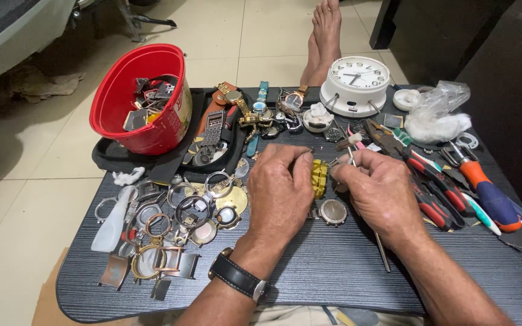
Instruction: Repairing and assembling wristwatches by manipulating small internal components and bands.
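Yellow watch holder (319,176) between both hands, left hand (280,190) pinching it, right hand (376,190) pinching a thin tool (351,158)

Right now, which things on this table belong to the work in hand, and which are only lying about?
In use:
left hand
right hand
yellow holder
thin metal tool
watch case

Lying about:
red bucket
white alarm clock
pliers
loose bezels

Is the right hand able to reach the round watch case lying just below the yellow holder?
Probably yes. The watch case lies uncovered on the table, close beside the right hand, with nothing between them, though that hand already grips a thin tool.
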